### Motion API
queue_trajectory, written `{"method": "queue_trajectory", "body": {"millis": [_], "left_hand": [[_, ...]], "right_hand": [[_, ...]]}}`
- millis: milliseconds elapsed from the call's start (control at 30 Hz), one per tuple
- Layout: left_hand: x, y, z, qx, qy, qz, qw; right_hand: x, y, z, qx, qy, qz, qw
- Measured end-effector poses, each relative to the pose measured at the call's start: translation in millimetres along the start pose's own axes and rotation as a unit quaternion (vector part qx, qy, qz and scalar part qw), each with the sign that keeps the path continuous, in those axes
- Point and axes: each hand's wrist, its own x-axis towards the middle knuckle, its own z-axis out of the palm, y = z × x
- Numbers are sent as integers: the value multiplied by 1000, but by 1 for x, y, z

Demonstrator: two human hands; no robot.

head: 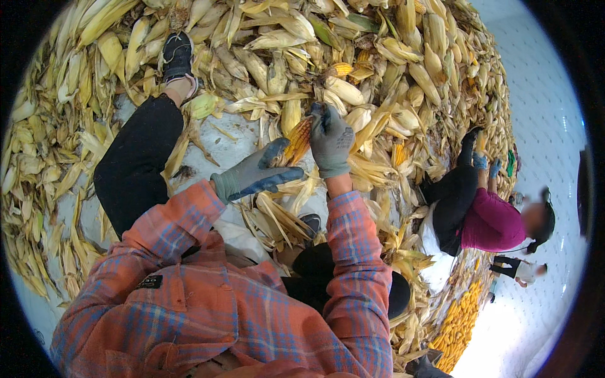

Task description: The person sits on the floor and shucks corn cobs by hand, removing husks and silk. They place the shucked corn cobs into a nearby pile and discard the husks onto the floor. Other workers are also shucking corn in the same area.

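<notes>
An ear of corn [298, 141] with orange kernels bared is between my two hands. My left hand [257, 172], in a grey glove with a dark blue coated palm, holds its lower end between thumb and fingers. Closed around the upper end is my right hand [332, 139], in a matching glove that bears print. Whether the right fingers grip kernels or husk is hidden. Loose dry husks [279, 217] lie below the hands, near a dark shoe [311, 224]. Just beyond the right hand rests an ear in its husk [345, 90].
A large heap of unhusked corn [255, 61] curves around the front and left. My outstretched leg [142, 156] lies across the pale ground sheet [220, 141]. To the right sits another person [491, 219] wearing blue gloves. Husked ears [456, 326] are piled at lower right; another person [520, 270] stands farther off.
</notes>
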Motion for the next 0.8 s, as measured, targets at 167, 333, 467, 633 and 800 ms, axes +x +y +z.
{"method": "queue_trajectory", "body": {"millis": [167, 333, 467, 633, 800], "left_hand": [[9, -35, -23, 540, -17, 111, 834], [1, -67, -26, 663, -180, -71, 723], [3, -50, -20, 510, -142, 15, 848], [11, -26, -12, -77, -40, 20, 996], [11, -25, -25, -76, 46, 191, 978]], "right_hand": [[13, 24, -21, -54, 17, 48, 997], [21, 67, -63, -209, 20, 159, 965], [13, 64, -59, -268, -33, 62, 961], [-11, -3, -7, -95, -154, 9, 983], [-15, -39, 16, 109, -112, -15, 988]]}}
